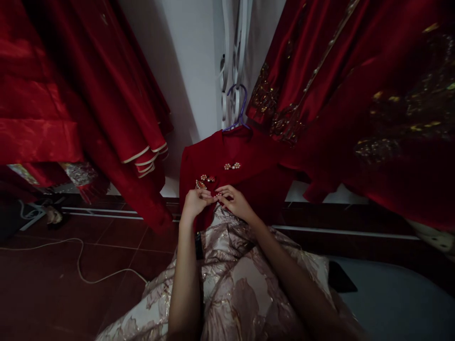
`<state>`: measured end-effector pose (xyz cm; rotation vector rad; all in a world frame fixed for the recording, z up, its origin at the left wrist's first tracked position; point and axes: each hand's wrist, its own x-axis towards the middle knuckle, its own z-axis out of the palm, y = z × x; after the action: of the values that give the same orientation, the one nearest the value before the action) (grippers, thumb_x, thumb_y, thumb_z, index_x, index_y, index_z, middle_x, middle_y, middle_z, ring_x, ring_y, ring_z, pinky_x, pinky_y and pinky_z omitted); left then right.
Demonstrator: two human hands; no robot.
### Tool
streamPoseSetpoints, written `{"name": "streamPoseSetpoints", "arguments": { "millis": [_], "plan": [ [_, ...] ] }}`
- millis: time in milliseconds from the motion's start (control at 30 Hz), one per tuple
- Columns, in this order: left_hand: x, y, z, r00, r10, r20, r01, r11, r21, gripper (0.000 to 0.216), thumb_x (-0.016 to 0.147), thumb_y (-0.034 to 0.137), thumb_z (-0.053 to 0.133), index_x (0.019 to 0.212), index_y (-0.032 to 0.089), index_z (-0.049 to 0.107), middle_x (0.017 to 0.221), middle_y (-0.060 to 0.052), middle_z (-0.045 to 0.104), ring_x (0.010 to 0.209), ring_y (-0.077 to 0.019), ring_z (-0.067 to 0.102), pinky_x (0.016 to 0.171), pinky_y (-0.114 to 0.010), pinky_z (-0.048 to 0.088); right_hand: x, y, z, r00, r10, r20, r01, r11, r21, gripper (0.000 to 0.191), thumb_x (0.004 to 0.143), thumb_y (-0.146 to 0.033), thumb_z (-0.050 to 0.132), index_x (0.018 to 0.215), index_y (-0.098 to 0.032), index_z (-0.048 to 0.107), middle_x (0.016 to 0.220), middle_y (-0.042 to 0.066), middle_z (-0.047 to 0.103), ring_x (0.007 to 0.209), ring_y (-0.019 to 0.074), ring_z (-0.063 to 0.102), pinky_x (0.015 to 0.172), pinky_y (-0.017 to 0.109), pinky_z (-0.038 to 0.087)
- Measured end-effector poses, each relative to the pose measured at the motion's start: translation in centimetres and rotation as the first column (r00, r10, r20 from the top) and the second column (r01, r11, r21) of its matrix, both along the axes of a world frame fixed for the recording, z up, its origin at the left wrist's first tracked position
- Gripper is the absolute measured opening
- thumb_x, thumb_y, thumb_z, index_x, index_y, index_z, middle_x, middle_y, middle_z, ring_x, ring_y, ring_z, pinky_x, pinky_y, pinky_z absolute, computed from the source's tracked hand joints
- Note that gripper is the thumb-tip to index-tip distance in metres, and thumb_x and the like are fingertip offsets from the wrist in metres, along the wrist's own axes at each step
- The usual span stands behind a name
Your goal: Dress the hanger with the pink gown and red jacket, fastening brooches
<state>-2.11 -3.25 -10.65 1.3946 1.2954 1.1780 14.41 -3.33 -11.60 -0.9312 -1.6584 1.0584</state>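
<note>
A red top (256, 184) is hung on a purple hanger (239, 106) against a white wall (192, 71). The left hand (195, 201) and right hand (236, 201) are brought together at its front opening, low on the chest. A small beaded clasp (216, 194) is pinched between the fingertips of both hands. The fingers are closed tight, thumbs against forefingers, with no gap seen. Which half of the clasp is held by which hand cannot be told: too small and dim.

Two more clasps (232, 166) are seen higher up the placket, one near the collar and one just above the left hand. A pale brocade skirt (245, 279) is spread below the top, under both forearms. Red gowns (106, 94) are hung well apart on either side. A white cable (80, 265) is trailed over the dark floor at the left.

Judged from this, a clasp is being worked. It is best done with the two edges kept level and overlapped. The grip is best kept on the loop and knot, not on the beads. Slack is better taken from the cloth than from the trim. The top should be steadied so the hanger is not swung.
</note>
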Motion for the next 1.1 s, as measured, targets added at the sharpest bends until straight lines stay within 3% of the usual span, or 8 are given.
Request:
{"name": "streamPoseSetpoints", "arguments": {
  "millis": [400,700,800,900,1100],
  "plan": [
    [-0.1,0.0,0.0,1.0,-0.013,0.015,0.012,1.0,0.016,0.023,0.053,0.017,0.074,0.073,0.01,0.065,0.068,-0.005,0.068,0.063,-0.0123,0.063,0.064,-0.022,0.049,-0.3,-0.1,-0.3,0.984,-0.14,0.107,0.123,0.98,0.153,0.019,0.079,-0.025,0.053,0.097,-0.021,0.057,0.093,0.003,0.063,0.074,0.012,0.06,0.058,0.022,0.051],
    [-0.4,-0.1,0.0,0.992,-0.007,-0.129,0.02,0.995,0.097,0.012,0.058,0.017,0.068,0.068,0.011,0.066,0.068,-0.004,0.067,0.062,-0.0119,0.061,0.063,-0.022,0.048,-0.4,-0.3,-0.2,0.977,-0.164,0.138,0.134,0.969,0.206,0.018,0.079,-0.024,0.053,0.095,-0.02,0.058,0.096,0.004,0.061,0.075,0.0113,0.06,0.06,0.022,0.05],
    [-0.5,0.0,-0.2,0.992,-0.056,-0.116,0.066,0.994,0.088,0.015,0.059,0.015,0.068,0.073,0.011,0.065,0.071,-0.005,0.068,0.065,-0.0123,0.062,0.067,-0.023,0.049,-0.1,-0.4,0.2,0.978,-0.15,0.143,0.122,0.975,0.187,0.018,0.079,-0.025,0.054,0.095,-0.019,0.058,0.094,0.004,0.062,0.074,0.0111,0.061,0.059,0.021,0.051],
    [-1.0,-0.1,-0.3,0.99,-0.112,-0.084,0.117,0.992,0.056,0.024,0.058,0.012,0.069,0.08,0.012,0.062,0.074,-0.006,0.068,0.068,-0.0128,0.063,0.068,-0.024,0.05,0.7,-0.5,1.0,0.981,-0.054,0.184,0.037,0.995,0.097,0.02,0.077,-0.029,0.056,0.094,-0.019,0.058,0.089,0.004,0.063,0.066,0.0108,0.062,0.052,0.02,0.05],
    [-2.1,-1.1,0.9,0.949,-0.125,-0.29,0.153,0.985,0.076,0.014,0.061,0.017,0.069,0.074,0.015,0.066,0.077,-0.006,0.069,0.067,-0.0127,0.062,0.065,-0.022,0.048,3.6,-0.6,2.9,0.947,0.026,0.319,-0.029,1.0,0.004,0.018,0.077,-0.032,0.055,0.084,-0.018,0.063,0.074,0.002,0.065,0.044,0.0078,0.056,0.035,0.017,0.041]
  ]
}}
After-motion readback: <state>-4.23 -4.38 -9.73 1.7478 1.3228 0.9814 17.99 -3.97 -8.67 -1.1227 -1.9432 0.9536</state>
